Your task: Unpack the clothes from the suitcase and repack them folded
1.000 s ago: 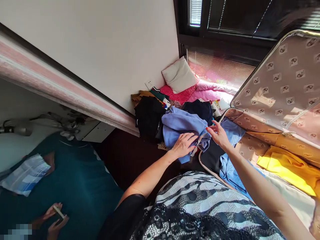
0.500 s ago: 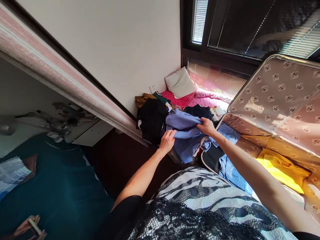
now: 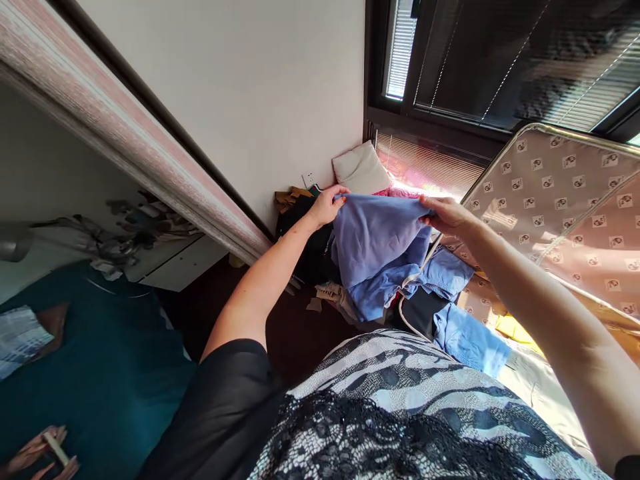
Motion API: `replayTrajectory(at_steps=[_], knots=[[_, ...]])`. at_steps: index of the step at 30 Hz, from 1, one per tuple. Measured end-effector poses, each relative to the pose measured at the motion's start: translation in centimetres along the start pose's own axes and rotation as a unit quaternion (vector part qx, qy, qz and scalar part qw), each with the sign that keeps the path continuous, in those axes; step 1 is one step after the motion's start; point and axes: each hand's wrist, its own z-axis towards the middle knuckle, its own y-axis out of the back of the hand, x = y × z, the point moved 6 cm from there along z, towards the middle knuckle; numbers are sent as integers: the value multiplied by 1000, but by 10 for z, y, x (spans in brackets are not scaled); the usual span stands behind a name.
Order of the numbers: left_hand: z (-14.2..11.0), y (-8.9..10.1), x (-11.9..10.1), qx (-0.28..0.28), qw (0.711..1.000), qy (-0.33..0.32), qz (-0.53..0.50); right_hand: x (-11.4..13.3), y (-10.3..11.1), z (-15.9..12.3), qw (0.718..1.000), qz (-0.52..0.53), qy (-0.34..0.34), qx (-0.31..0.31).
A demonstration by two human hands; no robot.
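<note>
A periwinkle-blue garment point(image 3: 376, 248) hangs in the air in front of me, held up by its top edge. My left hand point(image 3: 326, 205) pinches its left corner and my right hand point(image 3: 447, 213) pinches its right corner. The cloth droops down over a heap of dark clothes point(image 3: 306, 248) on the floor by the wall. To the right lies an open suitcase point(image 3: 565, 200) with a patterned lining, its lid raised; light blue clothes point(image 3: 466, 335) and a yellow garment point(image 3: 513, 327) lie in it.
A beige pillow point(image 3: 361, 169) and pink bedding point(image 3: 405, 193) lie under the window. A sliding door frame point(image 3: 130, 153) runs along the left. Another person in teal point(image 3: 100, 380) sits at lower left, hands on a phone point(image 3: 53, 448).
Both hands went from resting on the blue garment to gripping it and lifting it up off the pile, spreading its top edge. My view tilted upward.
</note>
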Motion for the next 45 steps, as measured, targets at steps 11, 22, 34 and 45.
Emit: replayTrajectory(at_steps=[11,22,34,45], knots=[[-8,-28,3,-13,1000,27,6,-1,18,-13,972,-208,74,-86],[-85,22,-56,-29,982,-183,-33,44,39,-148,932,-268,206,-131],[-137,-112,79,187,970,145,59,-178,61,-161,933,-339,-95,77],[-53,-113,98,6,972,184,143,-181,14,-85,947,-315,-51,-49]])
